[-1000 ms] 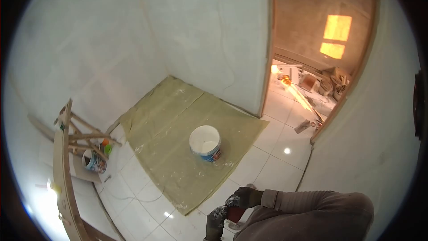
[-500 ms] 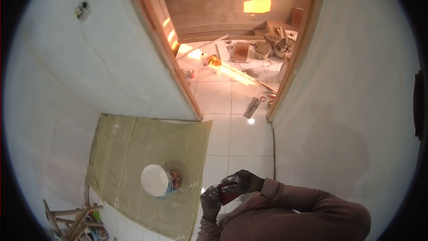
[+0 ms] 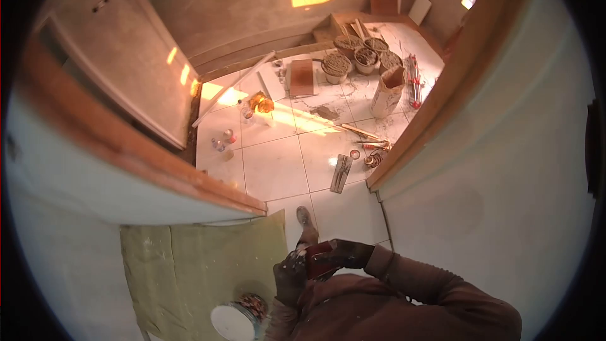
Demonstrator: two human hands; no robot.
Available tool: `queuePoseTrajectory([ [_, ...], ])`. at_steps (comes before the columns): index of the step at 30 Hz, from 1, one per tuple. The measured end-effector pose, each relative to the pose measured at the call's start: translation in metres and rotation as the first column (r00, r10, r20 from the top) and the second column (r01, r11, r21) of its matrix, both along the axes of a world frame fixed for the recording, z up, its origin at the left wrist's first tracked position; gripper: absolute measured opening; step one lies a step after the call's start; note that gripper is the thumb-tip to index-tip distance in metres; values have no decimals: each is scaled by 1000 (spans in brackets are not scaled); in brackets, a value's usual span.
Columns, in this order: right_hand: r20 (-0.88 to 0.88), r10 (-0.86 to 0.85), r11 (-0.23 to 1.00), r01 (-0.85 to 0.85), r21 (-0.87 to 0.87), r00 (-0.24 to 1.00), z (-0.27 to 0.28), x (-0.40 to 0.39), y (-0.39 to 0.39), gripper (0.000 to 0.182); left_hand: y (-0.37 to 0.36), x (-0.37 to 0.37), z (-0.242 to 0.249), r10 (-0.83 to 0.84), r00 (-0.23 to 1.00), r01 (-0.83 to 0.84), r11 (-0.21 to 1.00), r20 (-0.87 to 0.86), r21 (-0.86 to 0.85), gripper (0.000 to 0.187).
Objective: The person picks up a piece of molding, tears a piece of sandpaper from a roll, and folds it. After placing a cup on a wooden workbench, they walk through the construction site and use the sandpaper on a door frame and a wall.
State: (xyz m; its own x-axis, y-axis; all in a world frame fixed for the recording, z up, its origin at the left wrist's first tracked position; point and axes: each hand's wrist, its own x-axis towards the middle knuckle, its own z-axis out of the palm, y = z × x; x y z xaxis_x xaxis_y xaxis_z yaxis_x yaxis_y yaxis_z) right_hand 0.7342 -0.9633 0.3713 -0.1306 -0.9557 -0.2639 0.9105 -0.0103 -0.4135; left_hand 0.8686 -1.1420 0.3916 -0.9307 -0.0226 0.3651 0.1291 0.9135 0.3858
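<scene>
Close to my body, both hands hold a dark red flat rectangular object (image 3: 319,262); its exact kind is not clear. My left hand (image 3: 291,276), pale-smeared on the fingers, is closed on its left side. My right hand (image 3: 349,254) grips its right side, fingers bent over the top. Below and left of my hands, a white-topped bucket (image 3: 235,323) with a printed side stands on an olive-green sheet (image 3: 208,265). One of my feet (image 3: 303,216) shows on the white tiles just beyond my hands.
A doorway with a wooden frame (image 3: 379,180) lies ahead. On the tiles beyond are a notched trowel (image 3: 341,173), several mortar-filled buckets (image 3: 336,67), an open paper sack (image 3: 386,96), a brown tile (image 3: 302,78) and a long strip (image 3: 233,88). White walls (image 3: 480,215) flank me.
My view has moved forward toward the doorway, showing more of the room beyond. The bucket now sits lower in view. A foot has come into sight. Both hands still hold the red object.
</scene>
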Motion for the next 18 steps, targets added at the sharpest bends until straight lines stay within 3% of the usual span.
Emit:
queuePoseTrajectory([
  [1,16,-30,1000,30,6,999,-5,-23,-20,38,-17,-33,-3,-23,1000,23,997,8,-71,27],
  [3,-381,-13,967,108,231,925,-20,-72,-55,41,-54,-101,-10,-95,995,95,996,-14,4,31],
  [5,-399,-78,938,202,281,914,-35,-114,-76,35,-77,-162,13,-139,985,125,983,100,137,35],
  [7,-837,-85,802,536,264,540,-15,-161,-93,31,-94,-214,34,-171,958,157,985,230,77,39],
  [8,-713,-75,754,507,417,698,8,-185,-96,28,-99,-244,46,-127,965,24,915,230,403,45],
  [9,-706,-109,731,537,420,700,3,-200,-100,28,-102,-274,58,-81,963,-117,730,255,673,50],
  [10,-754,-240,693,652,307,611,-14,-212,-101,27,-103,-298,66,-151,929,-271,342,337,900,60],
  [11,-789,-358,633,751,188,499,-32,-224,-102,26,-110,-321,60,-190,922,-257,353,338,900,60],
  [12,-927,-230,633,769,88,295,-47,-234,-99,27,-117,-345,44,-222,941,-151,404,257,902,62],
  [13,-927,-238,602,793,93,290,-23,-251,-103,27,-122,-368,31,-258,950,-45,443,175,895,64],
  [15,-674,-371,620,711,332,639,22,-281,-108,29,-131,-413,27,-383,903,-12,431,195,902,59],
  [17,-607,-474,617,733,288,638,9,-305,-118,30,-136,-459,40,-682,543,-231,439,489,868,47],
  [18,-576,-561,620,763,184,595,18,-323,-126,32,-135,-471,15,-720,556,-244,336,416,909,42],
])
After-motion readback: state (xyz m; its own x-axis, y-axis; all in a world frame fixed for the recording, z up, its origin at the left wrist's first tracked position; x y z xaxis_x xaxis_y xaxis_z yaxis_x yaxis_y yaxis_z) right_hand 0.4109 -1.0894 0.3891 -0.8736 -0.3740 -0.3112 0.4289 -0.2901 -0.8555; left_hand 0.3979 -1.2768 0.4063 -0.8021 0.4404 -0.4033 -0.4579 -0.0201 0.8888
